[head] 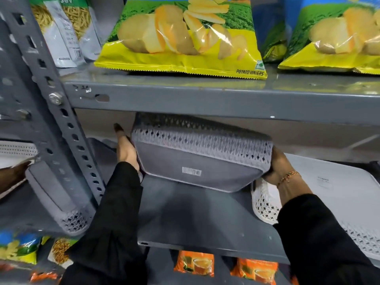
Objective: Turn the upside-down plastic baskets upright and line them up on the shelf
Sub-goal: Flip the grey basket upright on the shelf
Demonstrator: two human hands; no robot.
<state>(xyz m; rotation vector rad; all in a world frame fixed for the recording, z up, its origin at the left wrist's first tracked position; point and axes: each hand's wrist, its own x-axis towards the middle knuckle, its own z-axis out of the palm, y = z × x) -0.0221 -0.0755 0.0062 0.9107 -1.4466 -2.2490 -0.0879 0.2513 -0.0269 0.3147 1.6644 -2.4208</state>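
Note:
A grey plastic basket point(197, 161) with a perforated wall is lifted off the grey shelf point(195, 219) and tipped, its flat base with a barcode sticker facing me. My left hand point(125, 149) grips its left end and my right hand point(281, 167) grips its right end. A white basket point(329, 186) lies upside down on the shelf at the right, touching my right wrist. Another grey basket point(55, 194) lies upside down at the left, partly behind the shelf post.
A perforated grey upright post point(55, 124) stands at the left. The shelf board above point(205, 95) hangs close over the held basket and carries yellow potato wafer bags point(181, 38). Orange packets point(195, 264) sit on the shelf below. Another person's hand point(12, 175) shows at the far left.

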